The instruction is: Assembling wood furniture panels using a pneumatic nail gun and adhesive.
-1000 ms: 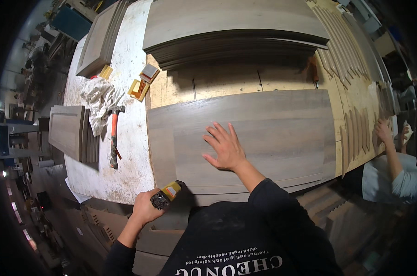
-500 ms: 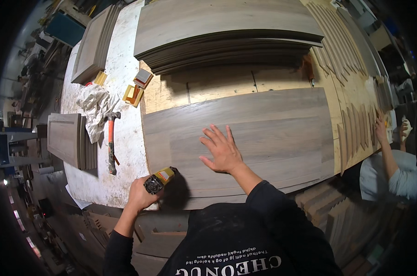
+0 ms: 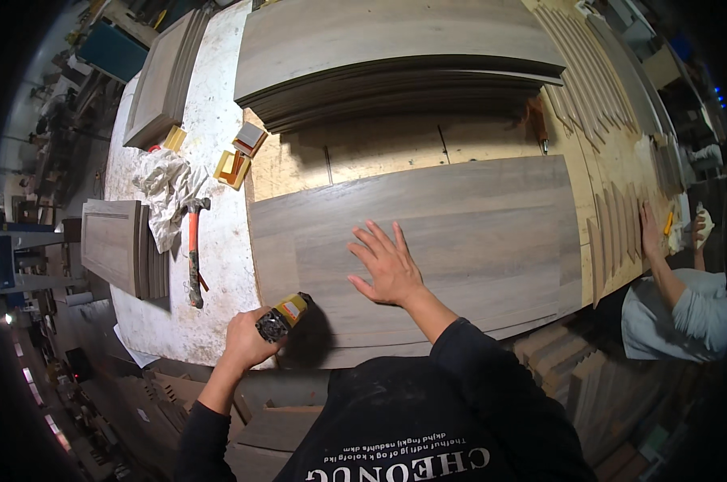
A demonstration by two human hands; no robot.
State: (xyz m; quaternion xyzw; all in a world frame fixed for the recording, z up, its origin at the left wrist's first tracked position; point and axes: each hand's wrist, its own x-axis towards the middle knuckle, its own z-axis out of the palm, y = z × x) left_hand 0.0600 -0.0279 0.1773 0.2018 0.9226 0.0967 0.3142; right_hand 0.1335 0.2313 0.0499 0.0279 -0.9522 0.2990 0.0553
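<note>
A large grey wood-grain panel (image 3: 460,233) lies flat on the workbench in front of me. My right hand (image 3: 389,263) rests flat on it with fingers spread, near its front middle. My left hand (image 3: 247,341) grips a small yellow and black tool (image 3: 283,316) at the panel's front left corner, its head against the panel's edge.
A stack of grey panels (image 3: 395,64) lies at the back of the bench. An orange-handled hammer (image 3: 193,249), a crumpled white rag (image 3: 164,189) and small yellow blocks (image 3: 235,165) lie on the white surface at left. Another person (image 3: 672,297) works at the right by rows of wood strips (image 3: 612,233).
My left hand has brought the yellow tool up from below the bench edge to the panel's front left corner. My right hand has stayed flat on the panel.
</note>
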